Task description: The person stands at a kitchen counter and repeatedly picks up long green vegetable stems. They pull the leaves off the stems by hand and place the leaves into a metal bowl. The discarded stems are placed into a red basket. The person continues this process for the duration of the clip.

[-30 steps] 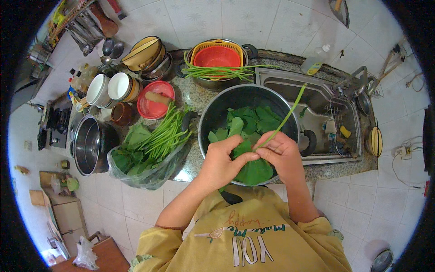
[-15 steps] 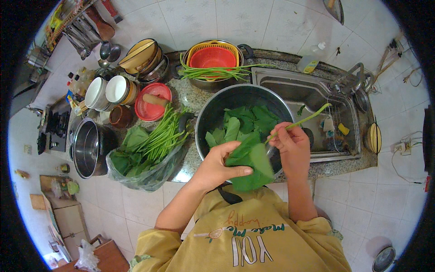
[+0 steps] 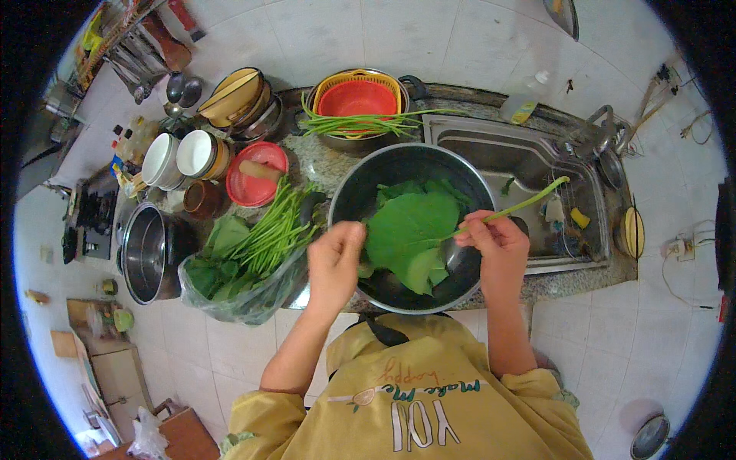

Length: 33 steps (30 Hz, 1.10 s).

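Note:
A broad green leaf (image 3: pixel 410 234) is spread out over a large metal pot (image 3: pixel 343 201). My left hand (image 3: pixel 336 261) is closed on the leaf's left edge, near the pot's rim. My right hand (image 3: pixel 500 244) pinches the long green stem (image 3: pixel 529 201) close to where it meets the leaf. The stem's free end points up and right over the sink. More loose leaves (image 3: pixel 441 188) lie in the pot, partly covered by the held leaf.
To the left, a plastic bag (image 3: pixel 249 303) holds leafy stalks. Picked stems (image 3: pixel 360 124) lie across a red basket (image 3: pixel 359 98) behind the pot. A sink (image 3: pixel 475 142) is on the right. Bowls (image 3: pixel 197 153), a red plate (image 3: pixel 244 184) and an empty-looking pot (image 3: pixel 149 253) stand farther left.
My left hand has moved left and turned, with its grip now at the leaf's side. The leaf, folded and tilted before, is now spread flatter between my hands. My right hand still pinches the stem.

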Each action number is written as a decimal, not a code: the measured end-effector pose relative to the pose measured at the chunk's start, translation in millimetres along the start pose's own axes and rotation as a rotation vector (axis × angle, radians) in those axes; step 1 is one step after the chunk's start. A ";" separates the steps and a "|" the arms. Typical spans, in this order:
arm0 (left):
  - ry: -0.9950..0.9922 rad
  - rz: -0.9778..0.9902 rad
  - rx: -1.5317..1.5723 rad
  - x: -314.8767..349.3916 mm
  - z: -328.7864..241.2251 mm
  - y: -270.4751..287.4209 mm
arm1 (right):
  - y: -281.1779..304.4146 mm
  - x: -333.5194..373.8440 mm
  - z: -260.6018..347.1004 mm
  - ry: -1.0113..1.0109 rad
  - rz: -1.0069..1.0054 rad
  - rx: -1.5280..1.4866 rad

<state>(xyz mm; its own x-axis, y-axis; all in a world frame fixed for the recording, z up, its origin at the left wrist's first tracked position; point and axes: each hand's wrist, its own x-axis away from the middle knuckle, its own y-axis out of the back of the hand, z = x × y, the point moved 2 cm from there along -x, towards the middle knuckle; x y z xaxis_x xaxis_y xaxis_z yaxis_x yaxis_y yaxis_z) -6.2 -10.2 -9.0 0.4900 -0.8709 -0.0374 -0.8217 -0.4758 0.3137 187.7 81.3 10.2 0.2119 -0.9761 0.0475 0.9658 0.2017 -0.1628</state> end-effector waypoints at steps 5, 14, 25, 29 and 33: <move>-0.529 0.056 -0.141 -12.5 -44.4 -3.6 | -13.2 5.0 0.4 0.019 0.048 0.043; -0.328 0.249 -0.146 -2.6 -33.7 -35.9 | -13.1 8.0 0.8 0.000 0.116 0.010; 0.025 0.403 0.263 -0.9 -18.3 -34.0 | -11.0 4.7 2.0 -0.032 0.088 -0.035; 0.029 0.395 0.258 -1.2 -16.0 -35.8 | -10.7 4.3 0.7 -0.035 0.089 -0.034; 0.115 0.386 0.363 -1.9 -11.5 -38.9 | -11.9 3.7 -0.8 -0.043 0.099 -0.051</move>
<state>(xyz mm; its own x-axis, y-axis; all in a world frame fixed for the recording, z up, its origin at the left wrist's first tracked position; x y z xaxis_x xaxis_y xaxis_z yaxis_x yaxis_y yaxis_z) 28.1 11.3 -10.2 0.1447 -0.9814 0.1261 -0.9860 -0.1537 -0.0645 176.8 75.2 11.5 0.3127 -0.9472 0.0709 0.9313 0.2911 -0.2191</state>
